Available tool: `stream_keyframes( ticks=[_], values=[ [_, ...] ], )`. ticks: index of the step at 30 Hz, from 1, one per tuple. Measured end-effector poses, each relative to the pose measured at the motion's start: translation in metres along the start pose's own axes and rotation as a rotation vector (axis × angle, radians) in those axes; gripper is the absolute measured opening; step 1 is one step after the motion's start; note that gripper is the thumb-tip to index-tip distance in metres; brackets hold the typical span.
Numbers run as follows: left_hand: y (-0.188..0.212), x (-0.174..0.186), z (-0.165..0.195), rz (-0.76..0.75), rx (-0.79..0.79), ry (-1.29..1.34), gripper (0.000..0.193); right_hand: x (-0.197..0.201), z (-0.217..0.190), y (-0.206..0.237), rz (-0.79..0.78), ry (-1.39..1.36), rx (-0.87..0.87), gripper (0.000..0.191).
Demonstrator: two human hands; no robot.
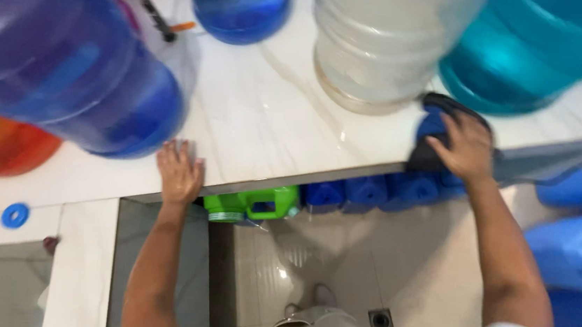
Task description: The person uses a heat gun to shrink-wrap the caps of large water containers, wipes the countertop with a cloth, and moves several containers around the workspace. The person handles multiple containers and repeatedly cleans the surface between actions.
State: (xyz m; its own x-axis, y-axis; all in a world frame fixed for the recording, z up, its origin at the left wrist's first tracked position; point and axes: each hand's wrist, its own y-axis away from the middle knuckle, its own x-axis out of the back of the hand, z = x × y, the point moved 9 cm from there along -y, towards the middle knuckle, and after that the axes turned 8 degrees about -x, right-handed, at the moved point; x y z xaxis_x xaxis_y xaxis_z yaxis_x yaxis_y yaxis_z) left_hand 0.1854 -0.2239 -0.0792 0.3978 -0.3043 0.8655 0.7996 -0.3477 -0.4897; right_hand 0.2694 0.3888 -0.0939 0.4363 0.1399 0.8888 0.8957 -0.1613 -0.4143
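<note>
One head-worn view, looking steeply down from above the desk [273, 127], close over its near edge, with the tiled floor [366, 261] visible below.
</note>
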Motion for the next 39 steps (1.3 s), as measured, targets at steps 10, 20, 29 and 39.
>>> stream_keyframes(
  ticks=[10, 20, 29, 39],
  values=[
    [0.002, 0.017, -0.01, 0.042, 0.189, -0.133, 0.061, -0.045, -0.133, 0.037, -0.089, 0.164, 0.203, 0.084],
    [0.084, 0.048, -0.044, 0.043, 0.267, -0.004, 0.058, -0.114, -0.479, 0.041, -0.21, -0.03, 0.697, 0.07],
    [0.188, 0.141, -0.158, 0.066, 0.362, 0.015, 0.05, -0.153, -0.714, 0.056, -0.375, -0.281, 0.932, 0.062],
    [0.208, 0.182, -0.327, 0.205, 0.583, 0.034, 0.051, -0.205, -0.845, 0.039, -0.662, -0.182, 0.709, 0.077]
  ],
)
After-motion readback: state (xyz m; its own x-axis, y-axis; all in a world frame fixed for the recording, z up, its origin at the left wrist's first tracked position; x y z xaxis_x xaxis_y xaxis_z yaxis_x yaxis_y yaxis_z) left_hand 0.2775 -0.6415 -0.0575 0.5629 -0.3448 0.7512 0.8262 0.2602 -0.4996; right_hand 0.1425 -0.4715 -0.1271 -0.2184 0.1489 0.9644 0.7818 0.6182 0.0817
